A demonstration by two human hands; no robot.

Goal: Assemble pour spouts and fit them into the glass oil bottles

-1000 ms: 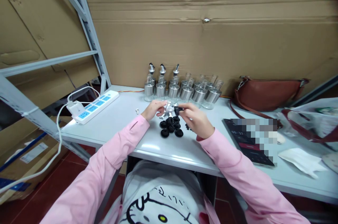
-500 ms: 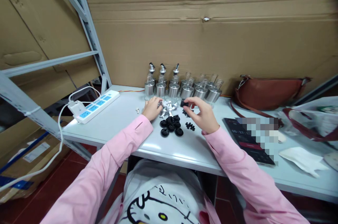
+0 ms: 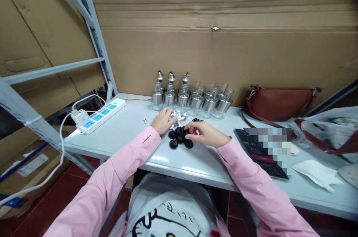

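My left hand [image 3: 162,120] rests at the edge of a pile of silvery pour spouts [image 3: 180,115], its thumb and fingers closed around one of them. My right hand [image 3: 205,132] is over a cluster of round black rubber stoppers [image 3: 173,144], fingertips pinched on one at the cluster's right side; the fingers partly hide it. Small black parts [image 3: 197,120] lie just beyond my right hand, mostly covered. Behind both hands stand several glass bottles with steel bands [image 3: 182,100]. Three of the bottles at the back left carry pourers [image 3: 171,76].
A white power strip [image 3: 104,114] with a plugged-in charger lies left. A small white piece [image 3: 144,120] sits beside my left hand. To the right are a tablet-like screen [image 3: 260,155], a brown bag [image 3: 279,103], a white tissue [image 3: 317,173] and a plastic bag [image 3: 330,129]. Cardboard [image 3: 173,39] stands behind.
My right hand has come down and left, from holding a black stopper above the table to the stopper cluster. My left hand stays by the silvery spouts, its thumb shifted slightly.
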